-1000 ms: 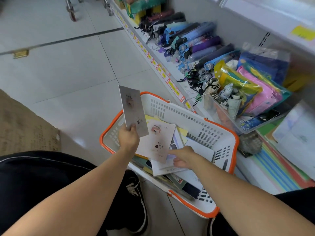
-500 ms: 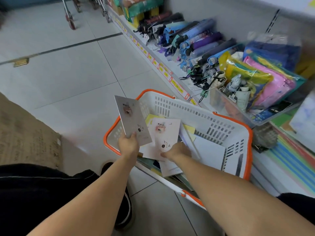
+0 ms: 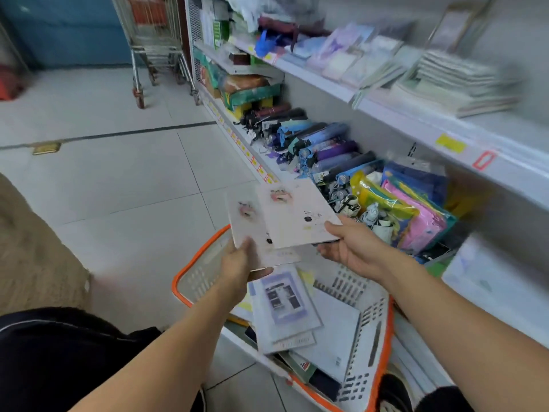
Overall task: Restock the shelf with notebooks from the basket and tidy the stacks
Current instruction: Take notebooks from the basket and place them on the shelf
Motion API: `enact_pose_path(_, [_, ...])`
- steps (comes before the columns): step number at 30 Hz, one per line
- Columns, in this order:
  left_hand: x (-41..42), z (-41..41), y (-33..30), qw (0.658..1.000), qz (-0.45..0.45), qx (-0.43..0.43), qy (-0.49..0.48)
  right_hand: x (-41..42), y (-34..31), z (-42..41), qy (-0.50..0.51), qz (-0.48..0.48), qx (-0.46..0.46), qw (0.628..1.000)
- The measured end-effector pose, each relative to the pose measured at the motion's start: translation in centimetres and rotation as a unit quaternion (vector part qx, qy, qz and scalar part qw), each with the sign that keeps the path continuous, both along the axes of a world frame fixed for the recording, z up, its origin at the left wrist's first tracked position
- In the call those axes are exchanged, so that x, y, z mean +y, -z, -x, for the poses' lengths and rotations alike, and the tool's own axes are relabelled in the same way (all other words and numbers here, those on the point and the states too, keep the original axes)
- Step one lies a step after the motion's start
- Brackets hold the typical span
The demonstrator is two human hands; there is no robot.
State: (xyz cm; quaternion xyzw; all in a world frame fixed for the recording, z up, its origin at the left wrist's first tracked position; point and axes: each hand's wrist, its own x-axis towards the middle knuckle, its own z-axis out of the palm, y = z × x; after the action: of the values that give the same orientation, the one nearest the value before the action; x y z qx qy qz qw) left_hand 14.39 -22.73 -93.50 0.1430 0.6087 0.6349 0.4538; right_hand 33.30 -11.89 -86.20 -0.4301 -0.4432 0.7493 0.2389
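Our left hand [image 3: 237, 263] pinches one notebook [image 3: 246, 230]; our right hand [image 3: 350, 245] grips another notebook [image 3: 297, 215] overlapping it, above the basket [image 3: 383, 346].

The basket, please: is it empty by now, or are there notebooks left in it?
Not empty. The basket holds several notebooks lying flat and overlapping, below the two raised in the hands.

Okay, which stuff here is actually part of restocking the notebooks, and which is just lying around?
Part of the job:
left hand and right hand, each holding a white notebook
orange-rimmed basket
notebook stacks on the upper shelf

Just lying about:
folded umbrellas
shopping trolley
colourful plastic pouches
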Motion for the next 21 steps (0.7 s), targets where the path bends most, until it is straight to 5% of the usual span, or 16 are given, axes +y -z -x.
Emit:
enact_pose_path(2, [0.8,-1.7,-4.7,0.994,-0.064,-0.038,0.076,-0.3,-1.8,0.8,-0.019,-0.126,-0.114,0.985])
enact_pose_path(4, [1.6,-2.8,-9.2,0.987,-0.102,-0.005,0.122,-0.1,-3.6,1.0,-0.011,-0.284,-0.241,0.928])
enact_pose_path(6, [2.5,-3.7,-13.2,0.984,-0.115,0.027,0.133,0.2,-6.5,0.4,0.026,-0.356,-0.269,0.894])
enact_pose_path(10, [5.4,-4.4,-20.4,0.970,-0.138,0.044,0.194,0.1,-14.9,-2.8,0.032,-0.209,-0.020,0.977])
enact_pose_path(14, [9.8,-6.3,-26.6,0.949,-0.157,0.113,0.248,2.2,-20.0,-6.6,0.061,-0.240,0.011,0.969])
enact_pose_path(21, [18.3,-10.5,-31.6,0.947,-0.191,0.057,0.253,11.1,-24.6,-9.7,0.301,-0.098,0.205,0.926])
